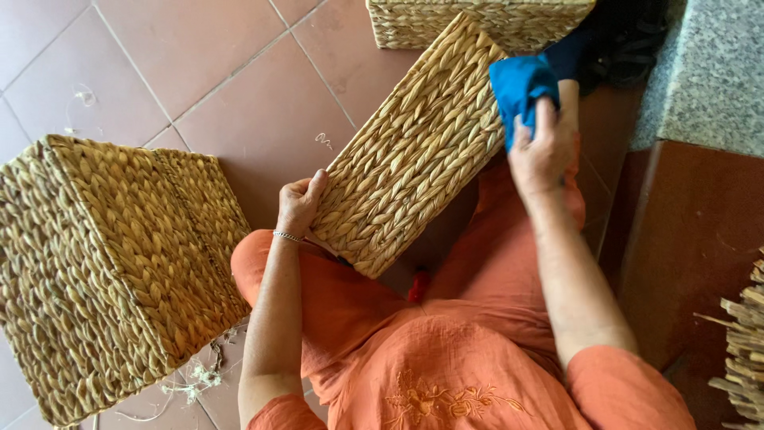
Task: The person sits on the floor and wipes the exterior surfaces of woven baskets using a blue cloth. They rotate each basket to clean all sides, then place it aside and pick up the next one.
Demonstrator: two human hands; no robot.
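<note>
A rectangular woven straw basket (414,151) rests tilted across my lap, its braided side facing up. My left hand (299,204) grips its near left edge, thumb on the weave. My right hand (543,150) holds a blue cloth (519,84) pressed against the basket's far right edge. I sit on the floor in orange clothes, with a thin bracelet on my left wrist.
A bigger woven basket (111,263) lies on its side on the tiled floor at left, loose fibres under it. Another basket (477,20) stands at the top. A grey stone ledge (708,72) is at upper right; straw bundle ends (744,350) poke in at lower right.
</note>
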